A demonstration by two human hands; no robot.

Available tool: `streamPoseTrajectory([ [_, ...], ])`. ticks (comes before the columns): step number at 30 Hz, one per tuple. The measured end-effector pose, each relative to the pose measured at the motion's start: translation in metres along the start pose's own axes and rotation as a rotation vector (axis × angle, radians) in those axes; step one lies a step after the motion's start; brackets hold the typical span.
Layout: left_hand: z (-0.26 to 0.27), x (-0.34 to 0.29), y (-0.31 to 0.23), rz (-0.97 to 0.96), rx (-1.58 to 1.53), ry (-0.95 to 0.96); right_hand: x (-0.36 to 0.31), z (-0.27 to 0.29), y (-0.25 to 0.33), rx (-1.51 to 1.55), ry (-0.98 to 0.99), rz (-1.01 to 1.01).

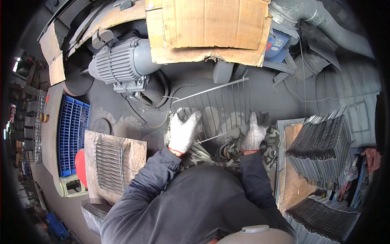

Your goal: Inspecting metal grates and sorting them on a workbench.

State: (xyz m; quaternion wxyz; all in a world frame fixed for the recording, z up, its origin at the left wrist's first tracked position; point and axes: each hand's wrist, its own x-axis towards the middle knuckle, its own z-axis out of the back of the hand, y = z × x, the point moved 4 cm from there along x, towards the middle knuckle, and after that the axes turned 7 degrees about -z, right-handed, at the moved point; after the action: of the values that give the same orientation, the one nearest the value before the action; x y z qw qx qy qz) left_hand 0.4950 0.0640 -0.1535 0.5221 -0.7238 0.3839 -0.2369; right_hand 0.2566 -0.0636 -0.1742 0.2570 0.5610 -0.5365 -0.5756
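A wire rack [219,106] with a thin metal frame and parallel bars is held tilted in front of me, above my lap. My left hand [185,131], in a white knitted glove with dark fingertips, is closed on the rack's left side. My right hand [254,135], gloved the same way, is at its lower right corner, with the fingers bent around the edge. Part of the right fingers is blurred and hard to make out. Behind the bars show my camouflage trousers [270,146] and the dark floor.
A grey motor [118,61] stands ahead left, beside a cardboard-covered machine [211,24]. Stacked wire racks [321,146] rest on a board at my right, with another rack stack [325,219] nearer. At left, several racks [109,164] lie on a board beside a blue plastic crate [73,136].
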Motion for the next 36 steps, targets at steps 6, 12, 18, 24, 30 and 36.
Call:
streamPoseTrajectory([
  [6,-0.003,0.018,0.007,0.193,0.13,0.17,0.019,-0.009,0.021,-0.378,0.609,-0.064],
  [12,-0.016,0.05,0.032,0.173,0.215,0.1,0.05,-0.003,0.012,-0.354,0.525,-0.082],
  [18,-0.028,0.055,0.051,0.034,0.214,0.165,0.062,0.018,0.018,-0.268,0.49,-0.001],
  [24,-0.018,0.044,0.041,-0.006,0.155,0.246,0.048,0.024,0.028,-0.267,0.578,0.065],
  [30,0.007,0.029,0.02,-0.078,0.194,0.216,0.024,0.017,0.025,-0.271,0.657,0.009],
  [36,0.022,0.012,0.007,-0.137,0.199,0.133,0.011,0.012,0.015,-0.3,0.665,-0.038],
])
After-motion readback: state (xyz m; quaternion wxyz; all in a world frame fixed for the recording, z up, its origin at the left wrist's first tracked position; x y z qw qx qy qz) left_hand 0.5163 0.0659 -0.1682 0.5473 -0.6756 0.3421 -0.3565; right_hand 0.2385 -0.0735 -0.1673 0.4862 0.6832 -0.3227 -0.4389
